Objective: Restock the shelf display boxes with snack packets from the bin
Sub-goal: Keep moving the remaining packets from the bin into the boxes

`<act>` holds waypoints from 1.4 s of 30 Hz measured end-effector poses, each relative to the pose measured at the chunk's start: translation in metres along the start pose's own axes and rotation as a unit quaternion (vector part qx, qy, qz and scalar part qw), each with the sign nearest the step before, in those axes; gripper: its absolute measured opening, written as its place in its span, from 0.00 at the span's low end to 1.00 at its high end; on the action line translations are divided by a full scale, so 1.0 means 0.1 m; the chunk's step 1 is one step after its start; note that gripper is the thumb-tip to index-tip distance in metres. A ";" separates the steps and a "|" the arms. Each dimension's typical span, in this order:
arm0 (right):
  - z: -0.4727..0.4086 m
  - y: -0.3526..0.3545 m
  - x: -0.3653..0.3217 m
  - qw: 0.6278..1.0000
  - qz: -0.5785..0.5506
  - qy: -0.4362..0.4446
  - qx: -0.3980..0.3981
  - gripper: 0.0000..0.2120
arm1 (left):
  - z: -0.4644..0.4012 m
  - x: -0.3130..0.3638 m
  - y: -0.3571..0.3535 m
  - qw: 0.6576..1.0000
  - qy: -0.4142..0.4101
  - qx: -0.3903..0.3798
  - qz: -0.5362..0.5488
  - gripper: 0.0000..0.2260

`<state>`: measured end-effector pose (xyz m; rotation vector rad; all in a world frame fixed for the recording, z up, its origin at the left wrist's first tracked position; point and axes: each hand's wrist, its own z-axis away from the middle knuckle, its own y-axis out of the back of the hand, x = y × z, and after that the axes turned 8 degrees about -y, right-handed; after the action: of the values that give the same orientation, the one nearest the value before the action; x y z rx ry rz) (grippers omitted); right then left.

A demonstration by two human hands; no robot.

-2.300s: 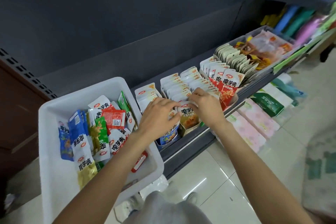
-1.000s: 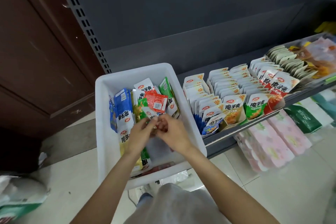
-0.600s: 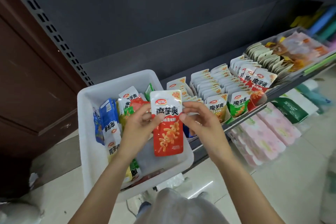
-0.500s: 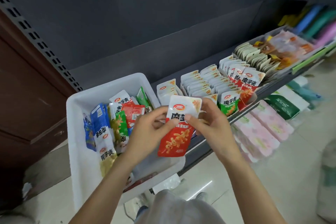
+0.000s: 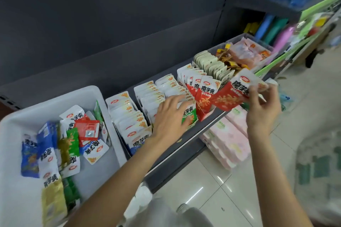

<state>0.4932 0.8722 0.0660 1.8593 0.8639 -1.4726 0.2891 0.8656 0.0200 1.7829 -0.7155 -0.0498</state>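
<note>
My right hand (image 5: 263,108) pinches the top of a red-and-white snack packet (image 5: 230,94), held tilted just in front of the red display box (image 5: 202,96) on the shelf. With its fingers spread, my left hand (image 5: 170,116) rests on the green packets' display box (image 5: 188,116) to the left of the red one. At the left stands the white bin (image 5: 16,123) with several loose packets in blue, green, red and gold (image 5: 60,145). More rows of white packets (image 5: 129,114) fill the boxes between bin and hands.
The dark shelf edge (image 5: 177,151) runs diagonally below the boxes. Pink wrapped packs (image 5: 227,138) sit on the lower level. Clear trays of orange snacks (image 5: 245,53) stand further right. Glossy floor tiles (image 5: 212,190) lie below; a grey back panel rises behind.
The red packet has gone from over the bin, held in both hands, rightward to the red box in my right hand alone. My left hand let go and moved onto the green box.
</note>
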 end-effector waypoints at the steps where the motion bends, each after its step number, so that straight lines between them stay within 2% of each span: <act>1: -0.11 -0.08 0.09 0.999 0.026 0.006 -0.017 0.06 | -0.03 -0.02 -0.05 1.000 0.016 -0.010 -0.010 0.20; 7: -0.42 -0.63 0.70 0.969 0.210 0.004 -0.128 0.07 | -0.09 -0.09 -0.13 0.997 0.059 -0.053 -0.026 0.21; 10: -0.41 -0.74 0.80 0.949 0.276 -0.010 -0.149 0.06 | -0.10 -0.12 -0.12 0.996 0.059 -0.065 -0.034 0.22; 14: -0.36 -0.68 0.83 0.963 0.249 0.027 -0.094 0.21 | -0.11 -0.15 -0.07 0.996 0.046 -0.076 -0.014 0.21; 17: -0.13 -0.53 0.66 0.973 0.197 0.101 -0.070 0.20 | -0.06 -0.13 0.04 0.996 0.047 -0.071 0.038 0.21; 20: 0.31 -0.43 0.35 0.955 0.201 0.156 -0.150 0.12 | 0.14 -0.07 0.30 0.997 0.032 0.007 0.076 0.17; 24: 0.94 -0.51 -0.05 0.908 0.169 0.191 -0.332 0.08 | 0.69 -0.22 0.68 0.965 -0.016 0.244 0.091 0.09; 25: 1.09 -0.58 -0.13 0.894 0.160 0.195 -0.370 0.08 | 0.87 -0.33 0.74 0.957 -0.003 0.275 0.096 0.08; 27: 1.41 -0.80 -0.23 0.858 0.165 0.230 -0.428 0.09 | 1.29 -0.63 0.85 0.951 0.048 0.289 0.094 0.08; 29: 1.74 -1.07 -0.23 0.814 0.204 0.284 -0.463 0.10 | 1.73 -0.97 0.93 0.960 0.132 0.234 0.076 0.09; 32: 2.20 -1.50 -0.09 0.740 0.258 0.305 -0.541 0.09 | 2.32 -1.44 1.01 0.969 0.240 0.063 0.003 0.11; 35: 2.53 -1.88 0.11 0.678 0.301 0.288 -0.605 0.10 | 2.65 -1.69 1.05 0.934 0.347 -0.075 -0.045 0.16; 37: 2.68 -2.13 0.21 0.658 0.340 0.274 -0.613 0.13 | 2.69 -1.73 1.02 0.898 0.413 -0.143 -0.045 0.25; 40: 2.86 -2.42 0.36 0.634 0.403 0.277 -0.599 0.17 | 2.62 -1.74 0.86 0.865 0.445 -0.227 -0.047 0.37; 42: 2.94 -2.51 0.47 0.600 0.447 0.289 -0.597 0.25 | 2.59 -1.71 0.76 0.859 0.442 -0.251 -0.068 0.42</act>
<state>0.1304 0.7977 -0.0542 1.1918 0.6589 0.4359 0.0176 0.7147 -0.0564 1.1494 0.1028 0.4301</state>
